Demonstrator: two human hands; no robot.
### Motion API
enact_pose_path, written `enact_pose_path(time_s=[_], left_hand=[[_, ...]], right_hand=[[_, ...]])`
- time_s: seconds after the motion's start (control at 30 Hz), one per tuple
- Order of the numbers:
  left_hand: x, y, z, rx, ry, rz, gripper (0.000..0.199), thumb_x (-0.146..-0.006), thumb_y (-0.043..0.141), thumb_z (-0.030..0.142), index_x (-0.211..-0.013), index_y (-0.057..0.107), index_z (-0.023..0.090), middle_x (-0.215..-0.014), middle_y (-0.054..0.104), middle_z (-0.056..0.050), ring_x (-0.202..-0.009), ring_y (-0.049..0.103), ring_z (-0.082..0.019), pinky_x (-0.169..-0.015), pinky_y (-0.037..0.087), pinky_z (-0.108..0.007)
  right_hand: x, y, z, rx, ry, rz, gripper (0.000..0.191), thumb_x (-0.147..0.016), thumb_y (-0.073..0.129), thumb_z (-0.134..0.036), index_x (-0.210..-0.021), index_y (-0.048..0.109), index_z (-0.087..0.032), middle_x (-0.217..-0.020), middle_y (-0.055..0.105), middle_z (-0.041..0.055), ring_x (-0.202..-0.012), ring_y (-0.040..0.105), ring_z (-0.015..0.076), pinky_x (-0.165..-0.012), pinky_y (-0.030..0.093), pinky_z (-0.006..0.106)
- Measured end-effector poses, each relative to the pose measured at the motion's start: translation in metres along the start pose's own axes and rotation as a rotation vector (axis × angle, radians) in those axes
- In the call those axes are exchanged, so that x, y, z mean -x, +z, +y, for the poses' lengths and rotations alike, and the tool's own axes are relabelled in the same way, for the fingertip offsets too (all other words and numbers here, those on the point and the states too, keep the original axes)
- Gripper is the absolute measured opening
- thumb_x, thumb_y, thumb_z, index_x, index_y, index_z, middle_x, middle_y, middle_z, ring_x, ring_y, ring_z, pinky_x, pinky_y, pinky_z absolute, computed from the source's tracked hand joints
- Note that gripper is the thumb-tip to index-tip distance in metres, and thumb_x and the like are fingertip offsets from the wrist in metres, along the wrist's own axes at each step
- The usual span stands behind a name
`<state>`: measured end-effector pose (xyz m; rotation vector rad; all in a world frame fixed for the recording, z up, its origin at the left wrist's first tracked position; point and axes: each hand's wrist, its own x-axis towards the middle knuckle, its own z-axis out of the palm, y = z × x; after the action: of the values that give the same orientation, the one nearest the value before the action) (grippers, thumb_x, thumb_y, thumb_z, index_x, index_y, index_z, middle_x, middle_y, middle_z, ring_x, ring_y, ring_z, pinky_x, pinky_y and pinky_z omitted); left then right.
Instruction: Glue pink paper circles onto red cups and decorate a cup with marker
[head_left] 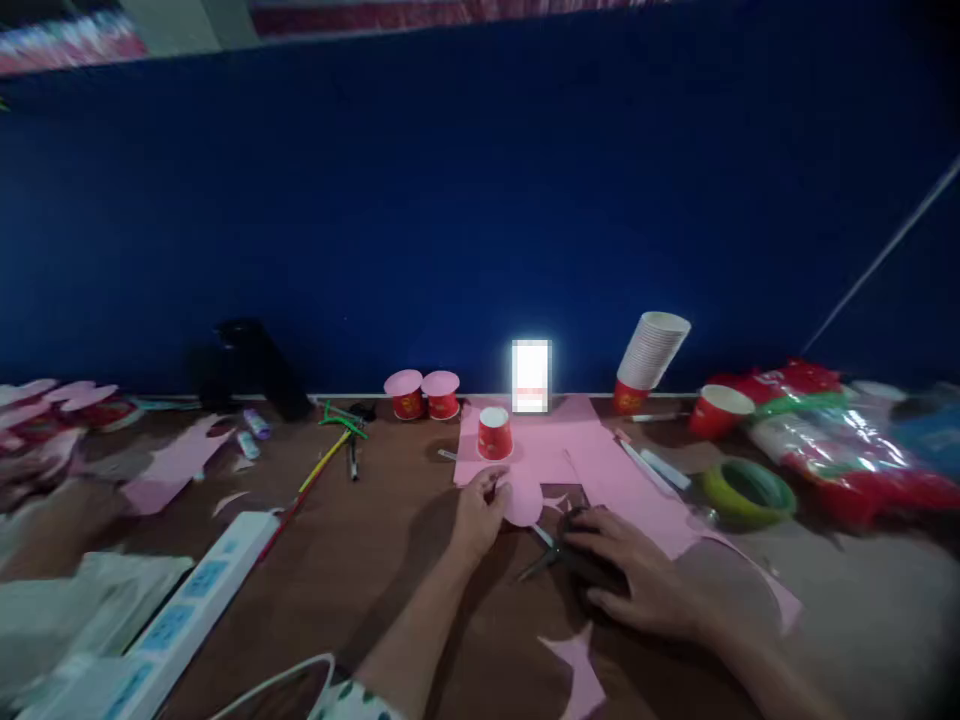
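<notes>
Pinched in my left hand (480, 508) is a round pink paper piece (523, 500), held by its left edge just in front of a red upside-down cup (495, 436). My right hand (626, 570) lies over the handles of dark scissors (553, 550) on the table, its fingers spread; the blades are apart, one tip close to the paper disc. Pink paper sheets (551, 440) lie under the cup and stretch to the right. A pink scrap (577, 675) rests near the front edge.
Two red cups with pink discs (424, 395) stand at the back. A white power strip (187, 610) is at left, near another person's hand (71, 525). Stacked cups (652, 350), green tape (748, 492) and plastic-wrapped packs (840, 440) are at right.
</notes>
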<state>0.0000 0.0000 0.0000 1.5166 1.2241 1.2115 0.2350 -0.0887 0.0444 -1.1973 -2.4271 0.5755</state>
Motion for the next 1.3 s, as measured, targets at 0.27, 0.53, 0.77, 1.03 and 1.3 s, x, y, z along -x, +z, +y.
enact_pose_path(time_s=[0.27,0.53,0.77,1.03,1.3], left_hand=[[0.006,-0.002,0.005,-0.075,0.049,0.051,0.028,-0.077,0.058,0.022,-0.103,0.066,0.015,-0.107,0.069,-0.011,-0.101,0.063,-0.023,-0.093,0.047,-0.040],[0.004,-0.004,0.000,-0.174,0.123,0.109,0.024,-0.081,0.055,0.022,-0.101,0.066,0.016,-0.105,0.068,-0.012,-0.100,0.064,-0.024,-0.093,0.048,-0.041],[0.005,-0.003,-0.005,-0.091,0.070,0.131,0.032,-0.080,0.058,0.026,-0.109,0.062,0.015,-0.109,0.067,-0.013,-0.100,0.064,-0.024,-0.092,0.049,-0.040],[0.005,-0.001,-0.002,-0.050,0.007,0.147,0.035,-0.079,0.058,0.028,-0.112,0.057,0.015,-0.111,0.065,-0.014,-0.101,0.063,-0.023,-0.090,0.050,-0.040],[0.006,0.001,0.003,-0.039,0.026,0.255,0.043,-0.079,0.057,0.024,-0.120,0.047,0.016,-0.105,0.063,-0.012,-0.096,0.064,-0.021,-0.088,0.051,-0.040]], right_hand=[[-0.003,0.005,-0.008,0.054,0.061,0.035,0.041,-0.075,0.064,-0.016,-0.116,0.063,-0.019,-0.129,0.054,0.0121,-0.121,0.047,0.0279,-0.101,0.041,0.043],[0.003,0.002,-0.035,0.055,0.046,0.007,0.038,-0.078,0.063,-0.014,-0.115,0.062,-0.020,-0.115,0.063,0.0088,-0.113,0.052,0.0247,-0.099,0.043,0.039],[0.001,0.001,-0.036,0.076,0.081,0.000,0.037,-0.077,0.064,-0.016,-0.114,0.062,-0.020,-0.112,0.063,0.0087,-0.111,0.052,0.0240,-0.099,0.041,0.039],[-0.028,-0.013,-0.027,0.097,0.146,0.022,0.053,-0.075,0.063,-0.014,-0.126,0.053,-0.020,-0.121,0.060,0.0105,-0.113,0.051,0.0259,-0.098,0.040,0.041],[-0.115,0.004,0.002,-0.143,0.345,0.289,0.077,-0.074,0.066,-0.029,-0.142,0.032,-0.018,-0.131,0.052,0.0170,-0.119,0.051,0.0311,-0.097,0.041,0.049]])
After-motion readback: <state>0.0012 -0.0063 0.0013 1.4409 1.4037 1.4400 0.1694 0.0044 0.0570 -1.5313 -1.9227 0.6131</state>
